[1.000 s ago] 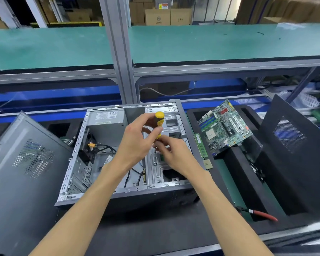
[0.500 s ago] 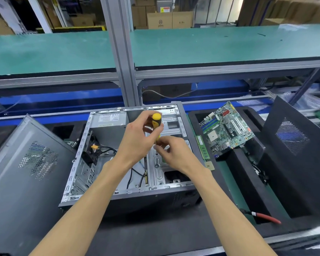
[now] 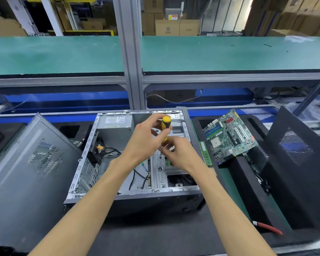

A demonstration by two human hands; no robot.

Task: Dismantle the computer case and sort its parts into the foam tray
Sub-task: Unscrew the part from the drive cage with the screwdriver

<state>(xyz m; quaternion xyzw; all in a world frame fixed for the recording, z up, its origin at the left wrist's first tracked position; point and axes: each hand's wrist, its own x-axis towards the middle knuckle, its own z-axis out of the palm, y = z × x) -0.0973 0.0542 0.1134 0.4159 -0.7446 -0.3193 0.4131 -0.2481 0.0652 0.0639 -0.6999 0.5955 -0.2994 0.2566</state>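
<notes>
Head view, the only one you have: the computer case (image 3: 133, 163) lies open on its side on the counter (image 3: 155, 235), with the foam tray (image 3: 248, 191) just beside it on your right. Your left hand (image 3: 146, 143) has its grip wrapped round the yellow-and-black screwdriver (image 3: 166, 123), which stands nearly upright over the metal bracket (image 3: 161, 169) inside the case. Your right hand (image 3: 179, 154) pinches low on the shaft near the tip; its fingers hide whether a screw is there, so that cannot be told.

The likeliest trouble is the tip riding out of the screw head, since the handle tilts a little and your right fingers cover the contact point. A slip could strip the head or jab those fingers. A freed screw could also drop among the loose black cables (image 3: 135, 174) just left of the bracket, where it would be hard to find.

Over in the tray, the motherboard (image 3: 229, 135) rests tilted across an edge instead of flat in a pocket; a knock from your right forearm could shift it. The grey side panel (image 3: 31, 172) leans at your left, close to that elbow.
</notes>
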